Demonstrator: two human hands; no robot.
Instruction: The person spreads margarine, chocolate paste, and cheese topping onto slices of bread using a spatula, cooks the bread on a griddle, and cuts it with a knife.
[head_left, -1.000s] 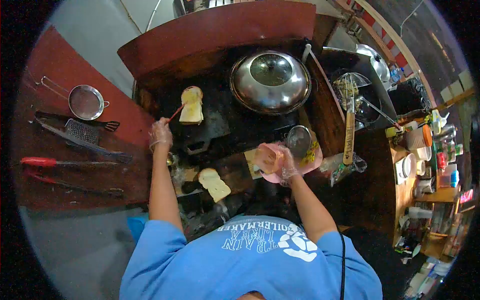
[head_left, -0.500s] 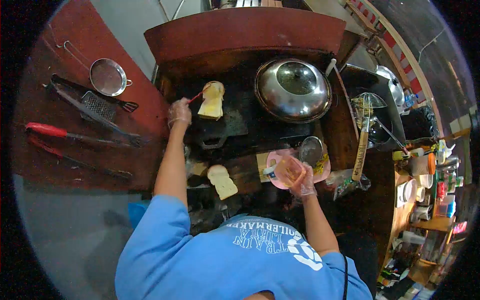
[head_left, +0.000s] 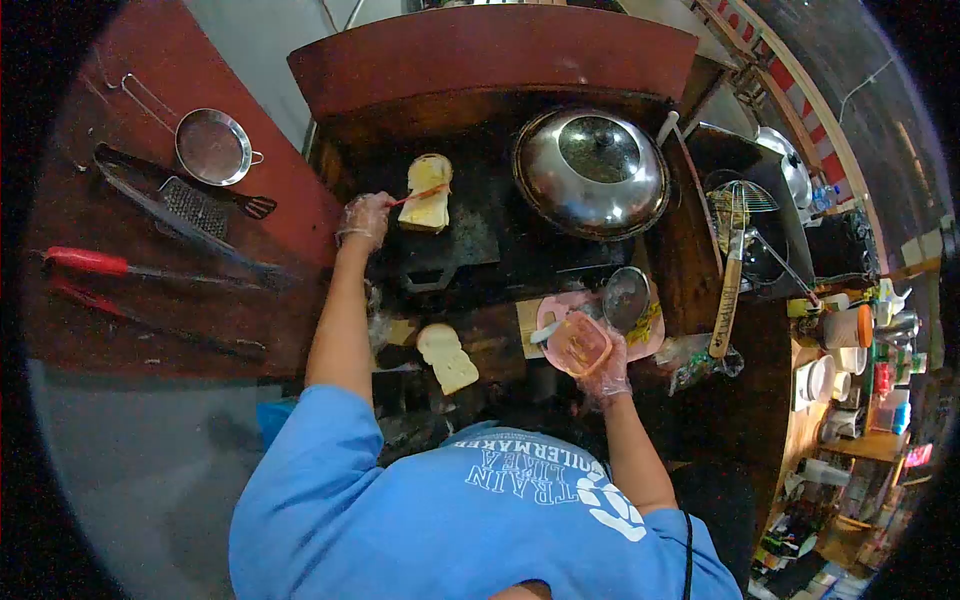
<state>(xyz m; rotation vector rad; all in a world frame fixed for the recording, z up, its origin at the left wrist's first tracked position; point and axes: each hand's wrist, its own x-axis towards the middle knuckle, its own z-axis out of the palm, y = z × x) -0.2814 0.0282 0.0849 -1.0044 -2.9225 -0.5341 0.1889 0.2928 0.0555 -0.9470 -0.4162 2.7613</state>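
Observation:
My left hand [head_left: 367, 218], in a clear plastic glove, is closed around a thin red spreader [head_left: 420, 196]. The spreader's tip lies across a bread slice [head_left: 428, 212] with a yellowish coating, on a black griddle pan [head_left: 470, 245]. Whether the tip is a brush or a blade is unclear. In my gloved right hand [head_left: 606, 375] is a pink plastic container [head_left: 578, 345], tilted so its orange-smeared inside shows. A white handle-like piece [head_left: 545, 333] sits at its left rim. Nearer my body lies a plain bread slice [head_left: 448, 358].
A large domed metal lid [head_left: 592, 175] stands at the back right. Behind the container are a pink tray [head_left: 655, 335] and a round strainer [head_left: 626, 298]. Tongs [head_left: 90, 261], a grater [head_left: 195, 205] and a sieve [head_left: 213, 147] lie left. A wooden-handled skimmer [head_left: 733, 285] rests right.
The spreader has swung from the slice's upper left edge to across its middle. My right hand has tipped the container so its inside faces me more. The view has shifted slightly.

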